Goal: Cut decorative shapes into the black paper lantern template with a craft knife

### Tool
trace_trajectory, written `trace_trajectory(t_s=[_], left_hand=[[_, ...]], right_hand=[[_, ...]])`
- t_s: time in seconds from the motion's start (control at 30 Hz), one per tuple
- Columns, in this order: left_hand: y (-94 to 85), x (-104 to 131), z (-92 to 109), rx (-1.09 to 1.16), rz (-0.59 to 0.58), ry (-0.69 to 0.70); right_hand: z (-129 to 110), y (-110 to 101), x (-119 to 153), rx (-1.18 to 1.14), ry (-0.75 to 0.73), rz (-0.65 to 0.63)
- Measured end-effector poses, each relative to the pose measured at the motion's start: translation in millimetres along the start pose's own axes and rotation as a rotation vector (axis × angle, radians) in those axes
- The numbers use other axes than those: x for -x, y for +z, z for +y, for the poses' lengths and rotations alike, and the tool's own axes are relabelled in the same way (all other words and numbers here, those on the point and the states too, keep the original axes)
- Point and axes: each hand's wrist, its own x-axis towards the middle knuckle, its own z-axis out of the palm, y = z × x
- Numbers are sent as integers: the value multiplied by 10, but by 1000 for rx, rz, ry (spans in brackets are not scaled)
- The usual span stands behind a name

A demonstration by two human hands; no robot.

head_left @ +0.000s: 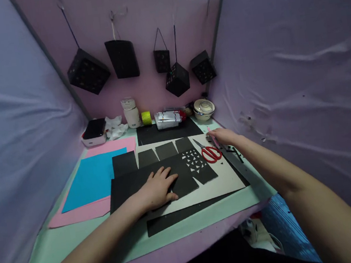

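Note:
My left hand lies flat with fingers spread on a sheet of black card, which has slit flaps and a patch of small triangular cut-outs at its right end. My right hand is at the right side of the table, its fingers closed around a slim pink pen-like tool; the exact kind of tool is unclear. Scissors with red handles lie partly open between the card and my right hand. Beneath the card is a pale board, and a long grey ruler-like strip lies along its right edge.
Blue paper and pink sheets lie at the left. Along the back stand a white bottle, yellow tape, a clear box and a lidded bowl. Several black lanterns hang above. Black scraps lie at the right.

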Motion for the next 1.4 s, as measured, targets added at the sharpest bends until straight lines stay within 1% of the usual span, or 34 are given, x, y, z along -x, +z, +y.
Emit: trace_trajectory(t_s=[0.1,0.23,0.3,0.4,0.47,0.53,0.63,0.77,0.87,0.9,0.93,0.97,1.03,1.17,1.27,1.4], left_hand=[[3,13,-19,2,5,3],[31,31,-57,7,5,11],[53,34,-69,8,8,12],[82,38,-80,5,15,14],[95,40,-85,0,18,16],[104,41,-88,-6,19,13],[117,43,-82,-17,20,2],[122,63,-44,-30,10,-8],[86,90,-23,-39,1,5],[63,96,-27,-42,6,18],[33,97,-39,-43,19,33],[-2,93,-59,-43,39,47],[-80,62,-125,-41,107,60],[-189,-67,-317,-42,305,14],[-164,-157,-447,-41,394,5],[-52,-185,-530,-34,529,-64]], right_hand=[[14,53,-84,8,79,5],[103,132,-109,16,276,38],[138,183,-102,0,340,30],[149,244,-91,-56,370,32],[136,252,-88,-114,368,68],[114,225,-87,-183,358,136],[51,130,-85,-312,330,295],[-167,-18,-51,-559,227,528],[-434,-80,28,-749,147,646],[-532,-86,64,-848,120,703],[-629,-85,100,-1164,63,784],[-724,-76,135,-1462,26,824],[-899,-38,198,-1592,15,801],[-1170,67,283,-1719,25,696],[-1287,103,322,-1772,49,647],[-1331,69,329,-1811,100,632]])
